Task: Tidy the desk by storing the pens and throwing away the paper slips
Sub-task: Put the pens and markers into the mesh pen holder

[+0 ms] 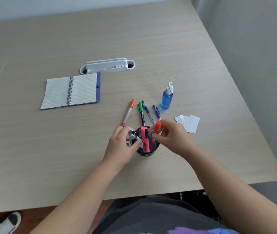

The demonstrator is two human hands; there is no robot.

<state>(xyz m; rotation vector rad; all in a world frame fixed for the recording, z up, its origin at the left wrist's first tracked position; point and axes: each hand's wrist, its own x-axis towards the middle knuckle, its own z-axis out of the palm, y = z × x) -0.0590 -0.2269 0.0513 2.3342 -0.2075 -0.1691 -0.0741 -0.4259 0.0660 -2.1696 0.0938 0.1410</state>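
Note:
A dark mesh pen cup (148, 150) stands near the desk's front middle with a pink highlighter (144, 139) upright in it. My left hand (122, 146) holds a silvery pen-like object (132, 136) at the cup's left rim. My right hand (171, 137) grips an orange marker (157, 126) tilted over the cup's right rim. Beyond the cup lie an orange-capped pen (129, 112), a green marker (141, 112) and two blue pens (147, 110) (157, 112). Several white paper slips (189, 123) lie to the right.
A blue spray bottle (167, 97) stands behind the pens. An open spiral notebook (72, 91) lies at the left, with a white desk organiser (107, 65) behind it. The desk's right edge runs close to the slips, beside a grey wall.

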